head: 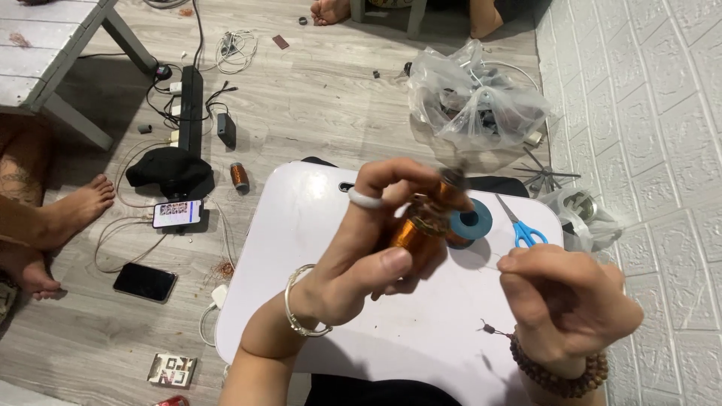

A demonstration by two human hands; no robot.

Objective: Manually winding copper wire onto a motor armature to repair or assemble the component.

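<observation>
- Our left hand (368, 248) is closed around a copper-wire coil (421, 229), thumb under it and fingers curled over the top, holding it up above the white lap table (301, 248).
- Our right hand (560, 301) is pinched nearly shut, thumb against forefinger; it seems to grip a very fine strand leading from the coil, though the strand is too thin to make out for certain.
- We judge the coil dense and fairly heavy for its size, a stiff core wrapped in glossy orange windings. The lacquered wire looks slick and easily nicked, so we would hold it by the core ends or cradle the body, not squeeze the windings.
- A loose strand would be soft, springy and prone to kinking or snapping under a sharp pull.
- Just behind the coil a blue tape roll (472, 223) lies flat on the table, with blue-handled scissors (520, 228) beside it.
- A crumpled clear plastic bag (470, 101) of parts sits on the grey wood-grain floor (316, 98), and a smaller copper spool (239, 176) stands near a black power strip (189, 105).
</observation>
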